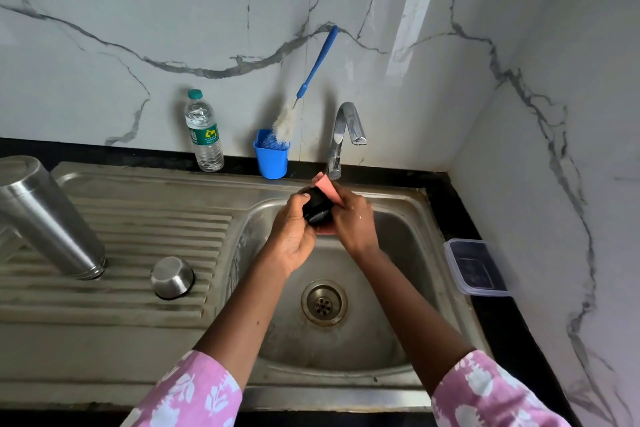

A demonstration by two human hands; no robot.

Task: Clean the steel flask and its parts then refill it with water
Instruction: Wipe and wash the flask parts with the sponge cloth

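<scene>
Over the sink basin (408,253) my left hand (292,236) grips a black flask stopper (317,206). My right hand (353,218) holds a pink sponge (327,187) wrapped against the stopper's right side. The steel flask body (45,218) stands upside down on the ribbed drainboard (138,302) at the left. A small steel cup lid (172,277) sits upside down on the drainboard beside it. No water runs from the tap (346,128) behind the hands.
A clear water bottle (203,132) with a green cap stands by the wall. A blue holder (271,158) carries a long bottle brush (311,80). A lidded plastic box (474,267) lies on the black counter right of the sink. The drain (323,303) is open.
</scene>
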